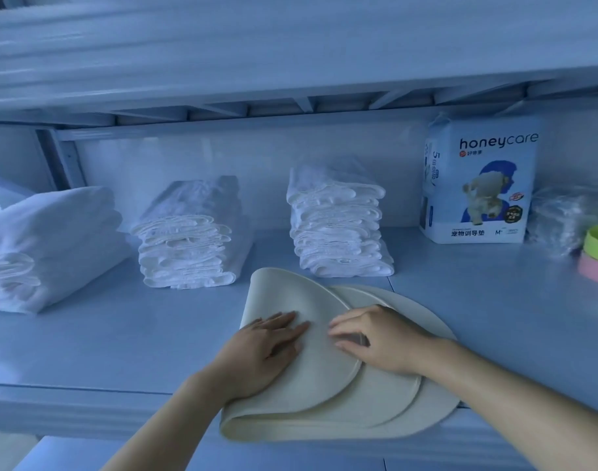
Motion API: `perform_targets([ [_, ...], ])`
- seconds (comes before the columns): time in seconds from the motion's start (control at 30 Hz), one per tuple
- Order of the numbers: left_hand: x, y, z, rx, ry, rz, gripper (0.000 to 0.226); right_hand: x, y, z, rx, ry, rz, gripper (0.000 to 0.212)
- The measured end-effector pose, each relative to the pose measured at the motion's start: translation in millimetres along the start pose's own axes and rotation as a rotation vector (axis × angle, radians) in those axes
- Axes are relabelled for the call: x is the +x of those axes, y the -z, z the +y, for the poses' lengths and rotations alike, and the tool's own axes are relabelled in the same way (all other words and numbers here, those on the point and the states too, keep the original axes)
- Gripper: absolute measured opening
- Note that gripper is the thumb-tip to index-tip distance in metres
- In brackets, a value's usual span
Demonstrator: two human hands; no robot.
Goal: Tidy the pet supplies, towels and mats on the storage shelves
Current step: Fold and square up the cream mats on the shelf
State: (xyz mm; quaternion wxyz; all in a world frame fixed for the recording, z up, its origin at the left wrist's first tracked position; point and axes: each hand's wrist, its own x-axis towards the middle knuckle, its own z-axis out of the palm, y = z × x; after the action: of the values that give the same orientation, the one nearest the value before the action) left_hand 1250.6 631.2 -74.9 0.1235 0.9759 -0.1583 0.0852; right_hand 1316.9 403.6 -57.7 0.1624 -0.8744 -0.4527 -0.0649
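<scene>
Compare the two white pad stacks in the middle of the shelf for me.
The right pad stack stands taller than the left pad stack. The left pad stack sits next to the folded towels, while the right pad stack sits nearer the honeycare pack. Both are white and made of many thin layers.

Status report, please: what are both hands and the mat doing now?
Left hand flat on the cream mat, pressing its folded flap. Right hand resting on it, fingers relaxed. Mat half folded on the shelf. White stacks close behind, not touching.
</scene>
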Motion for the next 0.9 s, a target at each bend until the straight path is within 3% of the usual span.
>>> perform_targets([
  [0.13, -10.6, 1.3, -16.8, 0.068, 0.072, -0.015, 0.084, 1.7, -7.0, -12.6, 0.069, 0.013, 0.011, 0.028],
  [0.4, -13.5, -0.6, -21.0, 0.079, 0.099, -0.022, 0.048, -1.9, -15.4, -34.0, 0.093, 0.012, -0.08, 0.059],
  [0.9, -14.9, 3.4, -25.3, -0.071, 0.076, -0.02, 0.04, 7.7, -33.3, -40.8, 0.24, -0.019, 0.157, 0.031],
])
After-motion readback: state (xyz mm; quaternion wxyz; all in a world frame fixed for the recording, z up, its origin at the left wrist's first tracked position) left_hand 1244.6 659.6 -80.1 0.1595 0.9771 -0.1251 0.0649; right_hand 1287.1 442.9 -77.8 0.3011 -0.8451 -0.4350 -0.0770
